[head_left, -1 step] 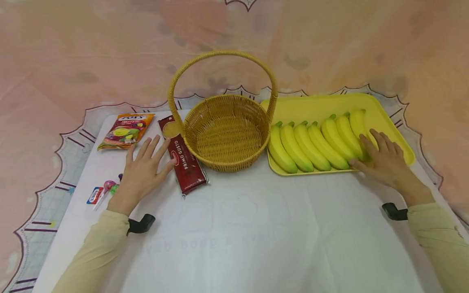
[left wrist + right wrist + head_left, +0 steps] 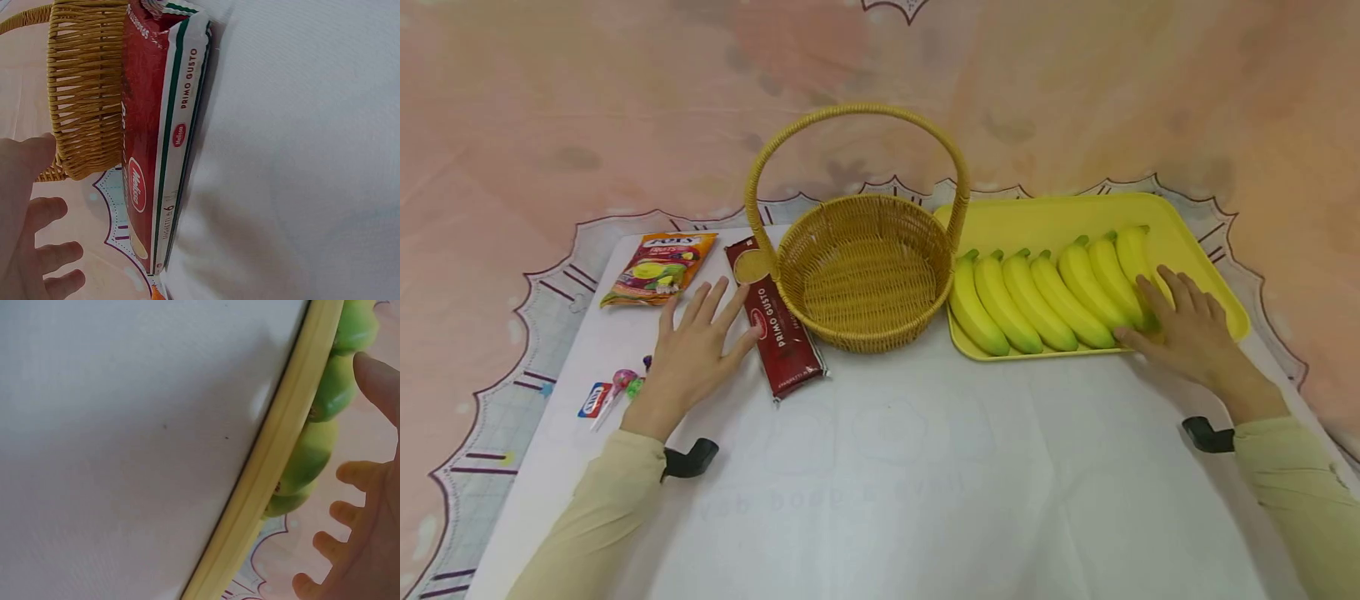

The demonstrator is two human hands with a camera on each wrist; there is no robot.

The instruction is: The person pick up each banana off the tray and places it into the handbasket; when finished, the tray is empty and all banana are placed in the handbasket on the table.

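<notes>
My left hand [image 2: 688,362] is spread above the table at the left, holding nothing. Its thumb and forefinger reach over a dark red Primo Gusto spaghetti packet [image 2: 786,354], apart from it in the left wrist view. Over the right part of a yellow tray [image 2: 1022,218], my right hand [image 2: 1198,337] has its fingers spread and grips nothing. Beneath and beside it lies a row of several yellow bananas [image 2: 1048,300] with green tips [image 2: 334,390]. A wicker basket [image 2: 872,340] with a tall arched handle stands between the hands, with nothing in it.
An orange Fox's Fruits candy bag [image 2: 662,267] lies at the back left. Nearer, a pink lollipop [image 2: 623,380] and a small red, white and blue piece [image 2: 594,400] are partly beside my left wrist. A white cloth [image 2: 887,500] covers the table; a patterned fabric hangs behind.
</notes>
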